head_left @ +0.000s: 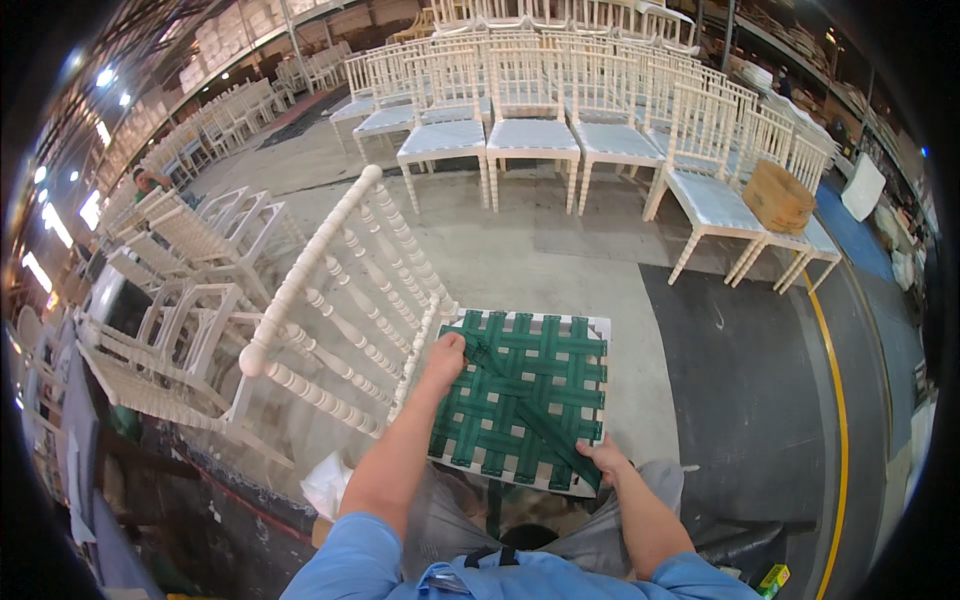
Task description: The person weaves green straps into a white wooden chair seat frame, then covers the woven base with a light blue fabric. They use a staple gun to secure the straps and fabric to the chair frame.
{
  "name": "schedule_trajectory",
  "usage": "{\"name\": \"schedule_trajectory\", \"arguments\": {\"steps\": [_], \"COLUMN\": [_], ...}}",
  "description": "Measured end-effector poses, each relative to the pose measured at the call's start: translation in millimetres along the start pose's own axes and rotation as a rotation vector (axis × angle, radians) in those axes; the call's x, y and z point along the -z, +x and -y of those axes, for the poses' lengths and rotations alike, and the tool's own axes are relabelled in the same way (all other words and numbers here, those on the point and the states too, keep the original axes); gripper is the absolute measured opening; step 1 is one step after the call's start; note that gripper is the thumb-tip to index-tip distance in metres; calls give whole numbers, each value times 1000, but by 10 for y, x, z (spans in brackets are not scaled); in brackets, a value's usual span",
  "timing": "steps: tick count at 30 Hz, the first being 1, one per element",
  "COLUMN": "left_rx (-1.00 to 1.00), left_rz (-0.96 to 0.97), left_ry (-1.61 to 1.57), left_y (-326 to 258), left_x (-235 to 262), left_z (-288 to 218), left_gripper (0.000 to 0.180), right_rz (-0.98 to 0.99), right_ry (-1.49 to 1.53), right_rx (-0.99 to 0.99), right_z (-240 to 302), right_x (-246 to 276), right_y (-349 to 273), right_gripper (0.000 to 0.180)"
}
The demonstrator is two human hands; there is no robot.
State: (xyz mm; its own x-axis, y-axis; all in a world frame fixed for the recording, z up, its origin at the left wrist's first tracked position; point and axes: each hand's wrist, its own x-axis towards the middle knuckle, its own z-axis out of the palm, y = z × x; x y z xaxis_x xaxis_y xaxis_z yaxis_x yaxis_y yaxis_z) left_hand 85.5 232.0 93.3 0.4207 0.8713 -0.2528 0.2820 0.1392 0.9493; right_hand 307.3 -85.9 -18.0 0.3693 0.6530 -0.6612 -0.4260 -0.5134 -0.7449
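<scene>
Left hand point(446, 358): curled nearly closed on a loose green strap point(548, 432), by the seat's left edge, close to the backrest.
Right hand point(606, 460): thumb and fingers partly closed at the strap's other end, by the seat's near right corner; whether they also grip the frame, I cannot tell.
Loose strap: slants over the seat from the far left to the near right corner.
Woven green webbing point(480, 425): crosses the seat frame from edge to edge, with gaps between bands.
Cream spindle-back chair point(312, 252): before the person's knees, backrest to the left.
Behind: rows of cream chairs point(532, 140) with pale seats.
Far right: brown ring-shaped roll point(779, 197) on a seat.
</scene>
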Motion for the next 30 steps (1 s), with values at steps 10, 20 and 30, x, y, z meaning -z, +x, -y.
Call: {"name": "schedule_trajectory", "arguments": {"steps": [10, 20, 30], "left_rx": [112, 6, -228], "left_rz": [328, 517, 121], "left_ry": [-187, -46, -377], "left_y": [-350, -378, -723], "left_x": [277, 149, 16], "left_z": [197, 100, 42], "left_gripper": [21, 26, 18], "right_rz": [-119, 125, 162], "right_ry": [-319, -833, -738], "right_rx": [45, 1144, 821], "right_z": [78, 1698, 2015], "right_x": [-234, -1623, -1839], "right_y": [-455, -382, -97], "right_gripper": [66, 37, 19]}}
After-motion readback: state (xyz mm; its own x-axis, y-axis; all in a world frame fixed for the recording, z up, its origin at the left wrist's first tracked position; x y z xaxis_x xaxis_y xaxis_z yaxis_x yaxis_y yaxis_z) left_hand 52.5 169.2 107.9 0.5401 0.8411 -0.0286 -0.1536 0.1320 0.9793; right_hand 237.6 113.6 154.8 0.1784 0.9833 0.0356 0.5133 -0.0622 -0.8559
